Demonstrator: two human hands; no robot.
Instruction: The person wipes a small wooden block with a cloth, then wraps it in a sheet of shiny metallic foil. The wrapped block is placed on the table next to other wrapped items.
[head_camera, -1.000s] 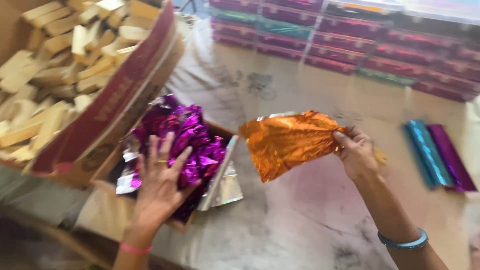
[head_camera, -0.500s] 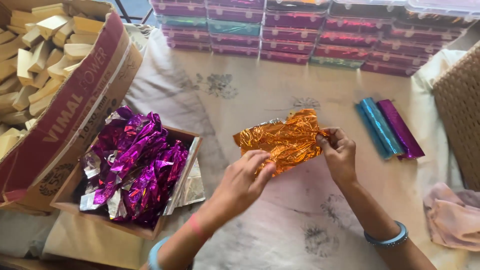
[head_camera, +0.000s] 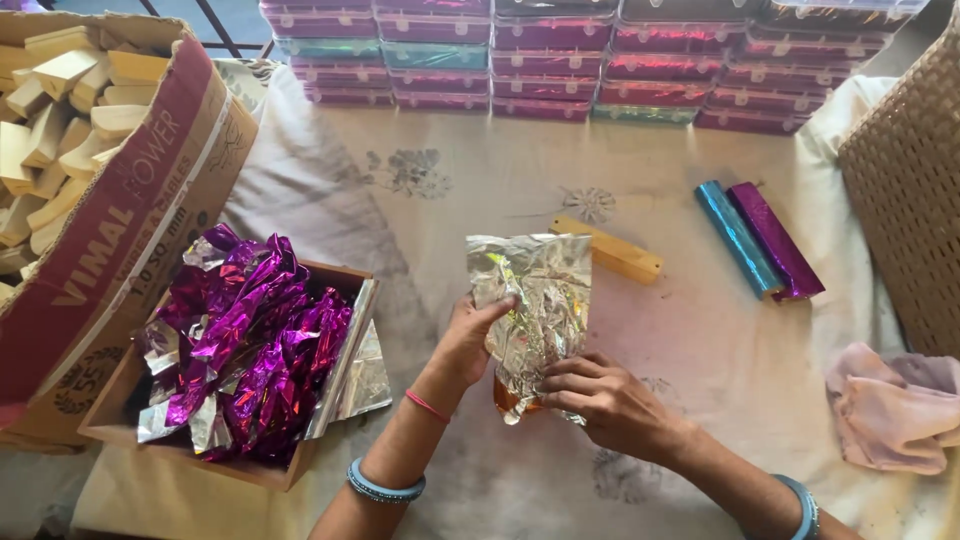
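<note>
A crinkled foil sheet (head_camera: 535, 300), silver side up with an orange edge showing at its bottom, lies flat on the cloth. My left hand (head_camera: 468, 340) presses its left edge with the thumb on top. My right hand (head_camera: 605, 400) pinches its lower right corner. A bare yellow wooden bar (head_camera: 612, 250) lies just beyond the sheet's top right corner. Two wrapped bars, one blue (head_camera: 738, 238) and one purple (head_camera: 776, 240), rest side by side further right.
A small cardboard box (head_camera: 330, 420) of purple foil sheets (head_camera: 250, 340) sits left of my hands. A large carton (head_camera: 130, 230) of plain wooden blocks stands far left. Stacked clear-lidded cases (head_camera: 600, 60) line the back. A woven basket (head_camera: 905, 190) and pink cloth (head_camera: 895, 405) lie right.
The foil sheet was held up in the air, orange side showing; it now lies flat on the cloth, silver side up. My left hand came over from the purple foil box.
</note>
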